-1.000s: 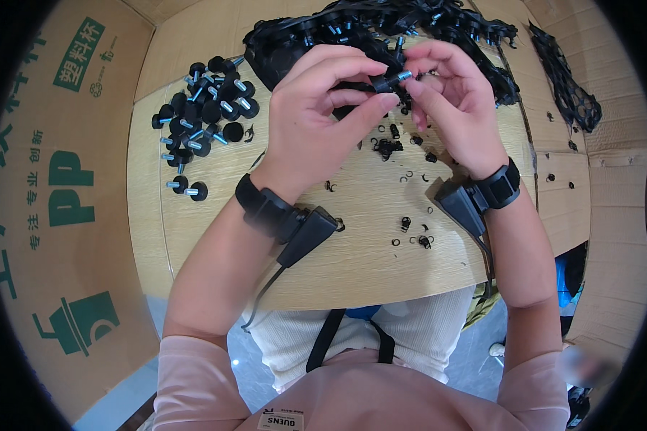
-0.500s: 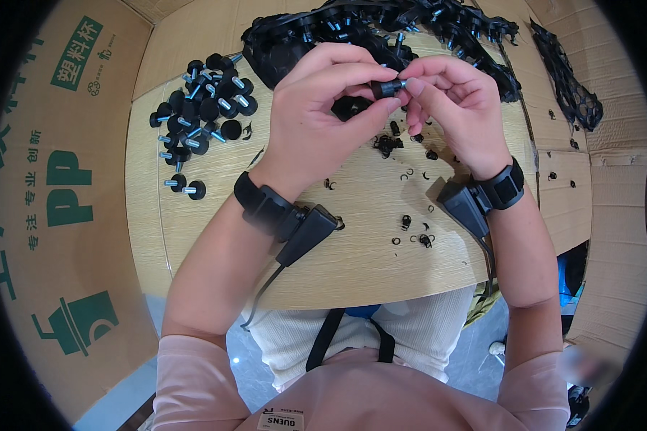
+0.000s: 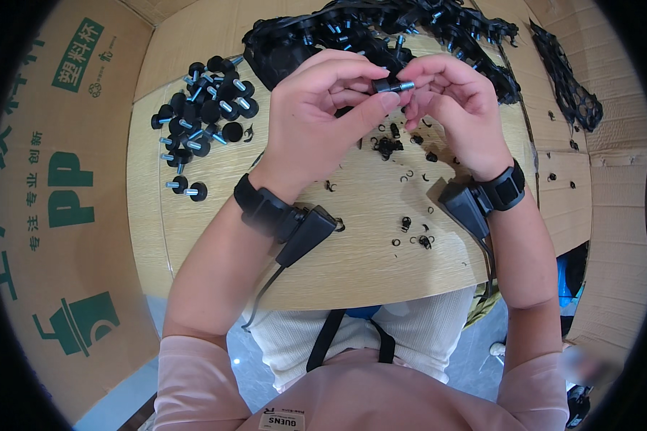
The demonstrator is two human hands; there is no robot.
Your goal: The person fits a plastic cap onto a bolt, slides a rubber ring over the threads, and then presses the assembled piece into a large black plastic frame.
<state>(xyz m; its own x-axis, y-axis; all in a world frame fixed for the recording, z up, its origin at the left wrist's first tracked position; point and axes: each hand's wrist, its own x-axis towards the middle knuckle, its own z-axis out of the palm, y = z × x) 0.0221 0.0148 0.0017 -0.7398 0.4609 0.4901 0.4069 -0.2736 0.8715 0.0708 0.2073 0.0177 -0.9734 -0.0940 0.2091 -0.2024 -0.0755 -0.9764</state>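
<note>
Resting near the desk's (image 3: pixel 352 266) front edge are scattered small black rubber trimmings (image 3: pixel 410 233), above which the left hand (image 3: pixel 323 118) and right hand (image 3: pixel 456 108) together pinch one black rubber foot with a threaded stud (image 3: pixel 392 85), a finished-looking pile of such feet (image 3: pixel 205 118) lying left and an untrimmed black moulded sheet of feet (image 3: pixel 381 32) beyond.

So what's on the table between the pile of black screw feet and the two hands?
Head view: mostly bare wooden tabletop between pile and left hand; one small black scrap.
</note>
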